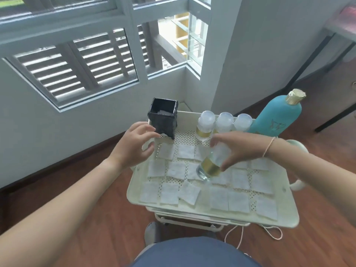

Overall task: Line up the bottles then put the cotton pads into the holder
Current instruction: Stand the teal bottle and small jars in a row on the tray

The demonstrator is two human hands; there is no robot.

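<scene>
Bottle (211, 162), tilted above the cotton pads (174, 186), is gripped in my right hand (234, 149); my fingers hide its cap. Three bottles (224, 122) stand behind, partly covered. My left hand (133, 144) hovers spread beside the black holder (163, 117). Perforated cream tray (212, 212) sits over wood flooring, by a window.

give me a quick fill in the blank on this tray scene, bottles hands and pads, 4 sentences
1. The right hand holds a small bottle that is ____ rather than upright.
2. Along the far edge of the tray, ____ small round-capped bottles stand in a row.
3. The tall bottle at the far right corner is ____ in colour.
4. The left hand holds ____; it is open near the black holder.

Missing words: tilted; three; turquoise; nothing
</scene>
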